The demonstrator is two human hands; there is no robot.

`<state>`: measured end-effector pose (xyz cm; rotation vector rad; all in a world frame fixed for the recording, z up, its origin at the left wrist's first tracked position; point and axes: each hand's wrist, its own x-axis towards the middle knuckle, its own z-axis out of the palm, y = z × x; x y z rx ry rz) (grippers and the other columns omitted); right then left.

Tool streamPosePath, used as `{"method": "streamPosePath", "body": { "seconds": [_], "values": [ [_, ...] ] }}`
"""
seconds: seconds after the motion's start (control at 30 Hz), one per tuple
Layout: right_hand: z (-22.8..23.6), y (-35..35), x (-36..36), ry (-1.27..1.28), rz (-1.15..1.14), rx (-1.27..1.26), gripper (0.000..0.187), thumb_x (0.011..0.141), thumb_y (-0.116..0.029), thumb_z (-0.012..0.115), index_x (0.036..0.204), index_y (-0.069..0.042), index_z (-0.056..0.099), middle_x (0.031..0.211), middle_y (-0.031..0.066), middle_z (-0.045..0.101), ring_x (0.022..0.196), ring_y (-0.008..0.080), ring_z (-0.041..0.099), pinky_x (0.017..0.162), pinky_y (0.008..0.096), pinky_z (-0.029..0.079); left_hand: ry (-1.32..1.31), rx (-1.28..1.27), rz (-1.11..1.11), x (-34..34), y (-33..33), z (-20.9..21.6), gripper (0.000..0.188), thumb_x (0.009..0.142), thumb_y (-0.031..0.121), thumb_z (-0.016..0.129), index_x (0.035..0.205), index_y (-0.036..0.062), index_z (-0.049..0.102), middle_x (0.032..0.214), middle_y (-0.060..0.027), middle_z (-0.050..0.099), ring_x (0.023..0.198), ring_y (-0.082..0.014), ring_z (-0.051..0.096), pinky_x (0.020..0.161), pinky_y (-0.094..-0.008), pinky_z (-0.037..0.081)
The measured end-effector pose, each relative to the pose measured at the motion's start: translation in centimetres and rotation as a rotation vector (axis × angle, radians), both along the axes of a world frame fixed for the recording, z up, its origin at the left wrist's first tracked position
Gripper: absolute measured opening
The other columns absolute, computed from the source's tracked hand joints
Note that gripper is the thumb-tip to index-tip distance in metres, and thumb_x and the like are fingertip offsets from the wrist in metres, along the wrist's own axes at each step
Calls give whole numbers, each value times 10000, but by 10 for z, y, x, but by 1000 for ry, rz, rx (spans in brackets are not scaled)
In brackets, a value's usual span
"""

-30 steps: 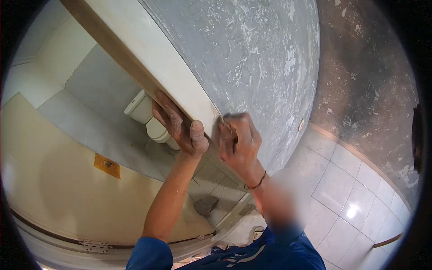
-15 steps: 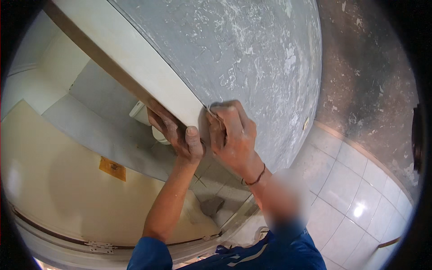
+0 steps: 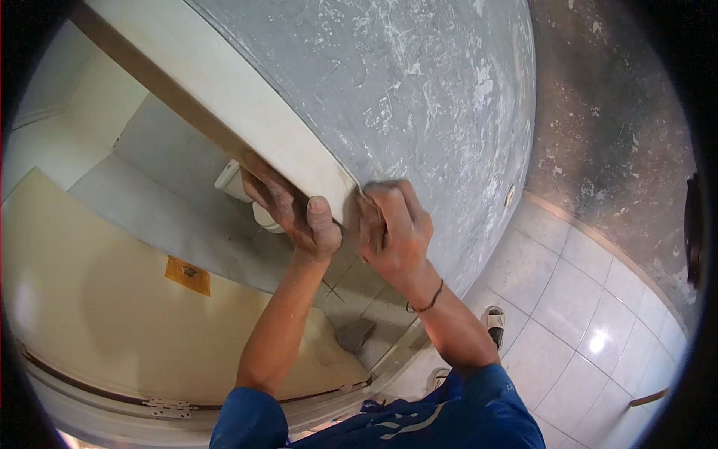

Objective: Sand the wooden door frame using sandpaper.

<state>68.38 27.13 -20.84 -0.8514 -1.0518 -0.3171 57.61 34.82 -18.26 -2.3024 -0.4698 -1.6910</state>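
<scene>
A white door frame [image 3: 254, 112] runs diagonally from the upper left down to my hands, beside a patchy grey wall [image 3: 419, 120]. My left hand [image 3: 295, 213], dusty with powder, grips the frame's lower visible end: its thumb rests on the white face and its fingers lie along the brown inner side. At the seam where frame meets wall, my right hand [image 3: 396, 228] is closed in a pinch. A thin pale strip [image 3: 363, 196] shows by its fingertips. Most of that piece is hidden, so its kind is unclear.
A cream door [image 3: 134, 299] with an orange patch [image 3: 188, 276] and a metal hinge [image 3: 169, 408] stands at left. Beyond the frame are a white toilet [image 3: 233, 181] and grey floor. Pale tiles [image 3: 553, 329] and a sandalled foot [image 3: 495, 325] lie at right, below a stained dark wall [image 3: 606, 127].
My right hand has slid a little down and right along the seam. My left hand keeps its grip on the frame. A sandalled foot now shows beside my right forearm.
</scene>
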Motion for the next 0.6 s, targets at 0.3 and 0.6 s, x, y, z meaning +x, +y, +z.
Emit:
{"method": "streamPosePath", "body": {
  "seconds": [0.3, 0.6],
  "values": [
    [3, 1, 7, -89, 77, -15, 307, 695, 141, 625, 965, -7, 621, 849, 145, 617, 676, 283, 646, 559, 328, 521, 10, 22, 28, -1, 2, -1, 846, 964, 503, 384, 1531, -64, 115, 1508, -340, 196, 1375, -439, 202, 1107, -562, 162],
    [6, -1, 8, -84, 41, -23, 364, 651, 167, 583, 966, -11, 620, 850, 141, 617, 692, 297, 648, 551, 339, 520, -8, 8, -7, 2, 1, -1, 866, 960, 529, 378, 1532, -64, 114, 1499, -353, 192, 1374, -436, 206, 1108, -553, 170]
  ]
}}
